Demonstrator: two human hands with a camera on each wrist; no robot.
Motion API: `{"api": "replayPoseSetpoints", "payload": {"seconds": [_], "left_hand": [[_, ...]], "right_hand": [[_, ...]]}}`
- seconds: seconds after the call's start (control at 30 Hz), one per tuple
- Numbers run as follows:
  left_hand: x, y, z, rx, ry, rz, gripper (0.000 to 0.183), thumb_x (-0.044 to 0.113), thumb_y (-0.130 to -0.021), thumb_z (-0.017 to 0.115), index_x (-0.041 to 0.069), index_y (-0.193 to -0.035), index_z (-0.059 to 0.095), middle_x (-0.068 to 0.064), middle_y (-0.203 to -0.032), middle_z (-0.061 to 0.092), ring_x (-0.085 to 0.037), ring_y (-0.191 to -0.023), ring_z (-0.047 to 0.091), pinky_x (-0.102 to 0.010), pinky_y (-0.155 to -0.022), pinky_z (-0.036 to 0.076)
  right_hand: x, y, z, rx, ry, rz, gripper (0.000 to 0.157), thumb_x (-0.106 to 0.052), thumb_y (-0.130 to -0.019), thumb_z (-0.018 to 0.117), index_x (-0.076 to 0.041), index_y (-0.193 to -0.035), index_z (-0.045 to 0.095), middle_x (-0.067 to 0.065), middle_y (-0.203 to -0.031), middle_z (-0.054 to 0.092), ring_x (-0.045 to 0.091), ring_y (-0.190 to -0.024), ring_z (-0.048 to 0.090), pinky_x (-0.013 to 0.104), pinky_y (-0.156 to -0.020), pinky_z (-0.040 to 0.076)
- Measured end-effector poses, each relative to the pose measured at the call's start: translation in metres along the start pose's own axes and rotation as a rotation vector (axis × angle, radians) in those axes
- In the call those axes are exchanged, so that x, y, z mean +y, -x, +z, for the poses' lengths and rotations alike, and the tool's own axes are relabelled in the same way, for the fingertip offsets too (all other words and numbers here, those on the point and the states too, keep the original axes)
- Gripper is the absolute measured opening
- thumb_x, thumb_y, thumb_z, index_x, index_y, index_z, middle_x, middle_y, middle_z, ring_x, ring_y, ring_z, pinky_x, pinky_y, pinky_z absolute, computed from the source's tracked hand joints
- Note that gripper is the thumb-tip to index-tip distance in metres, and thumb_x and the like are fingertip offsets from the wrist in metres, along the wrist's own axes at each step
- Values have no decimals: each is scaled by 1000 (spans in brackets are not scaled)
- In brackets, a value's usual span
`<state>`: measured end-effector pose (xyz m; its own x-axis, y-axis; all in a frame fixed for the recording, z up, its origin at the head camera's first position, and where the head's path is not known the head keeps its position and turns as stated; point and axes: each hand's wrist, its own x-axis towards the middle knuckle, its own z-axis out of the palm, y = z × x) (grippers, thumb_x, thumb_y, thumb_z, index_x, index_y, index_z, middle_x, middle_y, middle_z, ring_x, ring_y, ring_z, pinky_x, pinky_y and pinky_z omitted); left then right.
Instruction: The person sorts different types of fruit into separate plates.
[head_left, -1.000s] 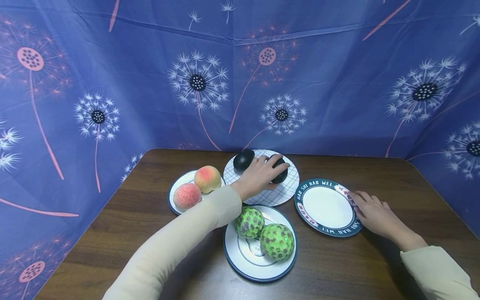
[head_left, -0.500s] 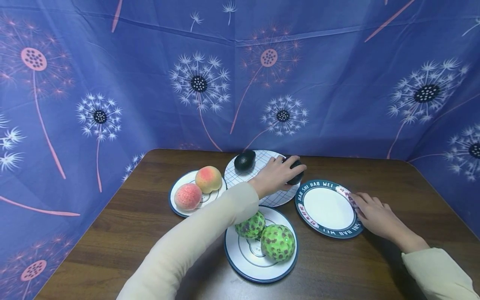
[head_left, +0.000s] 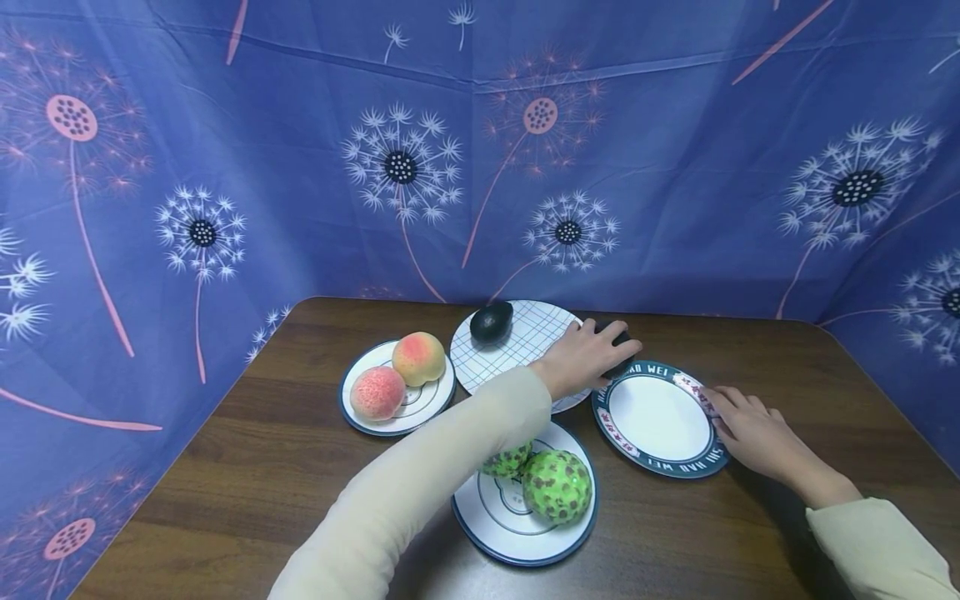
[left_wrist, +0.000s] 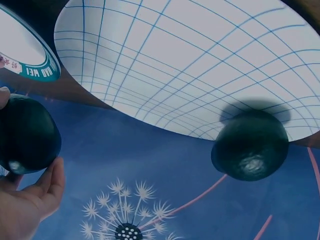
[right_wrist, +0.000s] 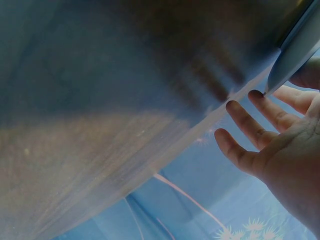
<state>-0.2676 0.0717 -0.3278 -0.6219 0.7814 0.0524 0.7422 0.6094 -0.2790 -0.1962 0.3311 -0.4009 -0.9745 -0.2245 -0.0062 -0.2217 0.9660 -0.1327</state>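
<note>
A dark green avocado [left_wrist: 31, 134] is gripped in my left hand [head_left: 581, 358], thumb and fingers around its sides. In the head view that hand is over the right edge of the white grid-patterned plate [head_left: 540, 333], beside the far rim of the green-rimmed plate [head_left: 660, 417]. A second avocado [head_left: 491, 322] lies on the grid plate's far left. My right hand [head_left: 757, 433] rests on the right rim of the green-rimmed plate, whose white centre holds nothing. In the right wrist view, several of its fingers [right_wrist: 245, 122] stretch out loosely near the plate's edge.
Two peaches [head_left: 397, 375] sit on a blue-rimmed plate [head_left: 356, 417] at the left. Two green, dark-spotted round fruits [head_left: 557, 486] are on another blue-rimmed plate [head_left: 517, 546] in front, partly behind the left sleeve. A patterned blue cloth [head_left: 315, 167] hangs behind the wooden table [head_left: 262, 467].
My left hand has carried the avocado rightward from the grid plate toward the green-rimmed plate. My right hand has stayed at the rim.
</note>
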Motion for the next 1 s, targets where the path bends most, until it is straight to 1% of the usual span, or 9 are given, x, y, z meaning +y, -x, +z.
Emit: {"api": "replayPoseSetpoints", "payload": {"seconds": [0.27, 0.53, 0.7, 0.83, 1.0], "left_hand": [[11, -10, -2, -81, 8, 18, 68, 46, -82, 61, 34, -139, 27, -1, -147, 27, -27, -122, 44, -39, -99, 41], [19, -17, -4, -160, -4, 70, 70, 42, -82, 63, 35, -140, 25, 2, -150, 22, -27, -126, 40, -38, -103, 37], [24, -21, -4, -181, -45, 105, 71, 42, -82, 63, 35, -141, 23, 2, -150, 20, -26, -127, 39, -38, -103, 37], [27, -22, -2, -204, -71, 132, 71, 43, -82, 62, 36, -140, 22, 3, -150, 20, -26, -127, 39, -38, -103, 36], [28, -23, 1, -233, -78, 145, 70, 41, -83, 61, 38, -140, 20, 4, -149, 21, -26, -128, 38, -38, -104, 35]], "right_hand": [[0, 1, 0, 1, -1, -2, 55, -13, -85, 58, 5, -133, 36, 32, -129, 36, 53, -112, 35, 72, -84, 29], [0, 0, 1, -1, 3, 0, 57, -13, -83, 60, 4, -133, 36, 32, -128, 37, 52, -111, 36, 70, -83, 31], [1, 0, 0, -12, 9, 1, 57, -14, -83, 59, 3, -133, 36, 32, -128, 37, 52, -110, 37, 68, -82, 33], [1, -1, 0, -19, 6, 3, 57, -14, -84, 58, 3, -133, 36, 32, -128, 37, 52, -110, 37, 69, -82, 32], [1, -2, 0, -23, 5, 4, 57, -14, -85, 58, 4, -134, 35, 32, -128, 37, 52, -110, 37, 69, -82, 32]]}}
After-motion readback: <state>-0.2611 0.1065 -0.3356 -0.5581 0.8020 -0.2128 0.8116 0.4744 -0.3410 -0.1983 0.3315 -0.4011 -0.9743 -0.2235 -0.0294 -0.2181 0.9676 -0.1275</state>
